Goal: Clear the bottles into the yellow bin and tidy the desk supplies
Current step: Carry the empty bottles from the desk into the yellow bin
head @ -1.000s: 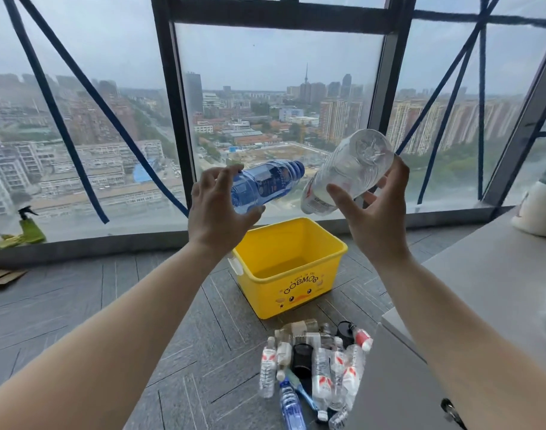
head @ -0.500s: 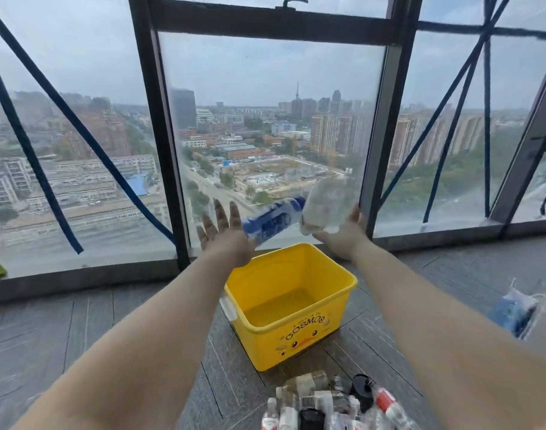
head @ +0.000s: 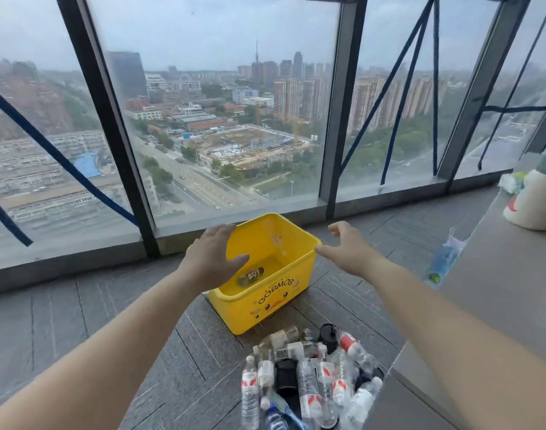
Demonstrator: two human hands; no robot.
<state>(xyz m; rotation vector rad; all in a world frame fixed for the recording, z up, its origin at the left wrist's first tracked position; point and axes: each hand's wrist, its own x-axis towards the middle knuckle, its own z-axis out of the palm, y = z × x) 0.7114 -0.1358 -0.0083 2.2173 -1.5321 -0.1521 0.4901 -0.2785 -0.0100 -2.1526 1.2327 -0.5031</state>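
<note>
Head view: yellow bin [head: 259, 308] sits on the floor at frame centre. Left hand [head: 212, 256] over its left side, right hand [head: 349, 248] by its right corner, both spread wide, holding nothing. Inside, blurred, possibly one bottle [head: 250, 276]. A pile of bottles [head: 309, 377] lies lower centre.

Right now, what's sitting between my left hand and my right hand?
Head view: the open top of the yellow bin lies between the left hand and the right hand, with one bottle on its floor.

High-rise office: desk [head: 498, 283], window wall [head: 222, 119].
</note>
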